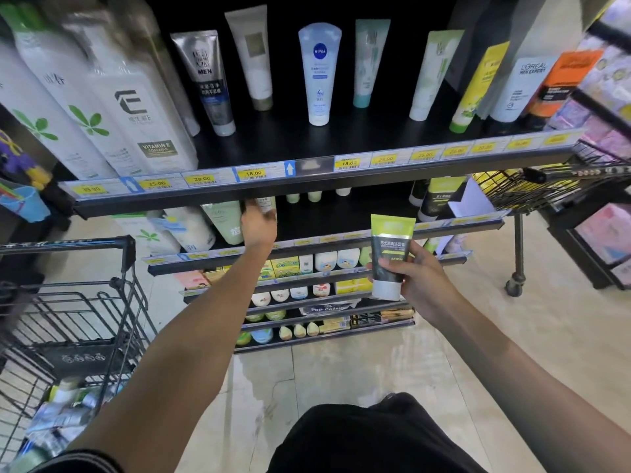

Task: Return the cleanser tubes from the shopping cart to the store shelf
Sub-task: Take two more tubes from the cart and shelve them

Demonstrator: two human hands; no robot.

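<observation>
My right hand [421,285] grips a green, black and white cleanser tube [392,255], cap down, in front of the second shelf [375,235]. My left hand [258,224] reaches under the top shelf [307,172] and holds a pale tube [267,203] on the second shelf; its top is hidden behind the shelf edge. Matching green-and-black tubes [440,198] stand at the right of that second shelf. The shopping cart [68,302] stands at the lower left with several more tubes [65,411] in its basket.
The top shelf carries several upright tubes, among them a blue Nivea tube [319,71], and tall white bottles [136,117] at the left. Lower shelves hold small boxes and jars. A second wire cart [532,186] stands at the right. Tiled floor lies below.
</observation>
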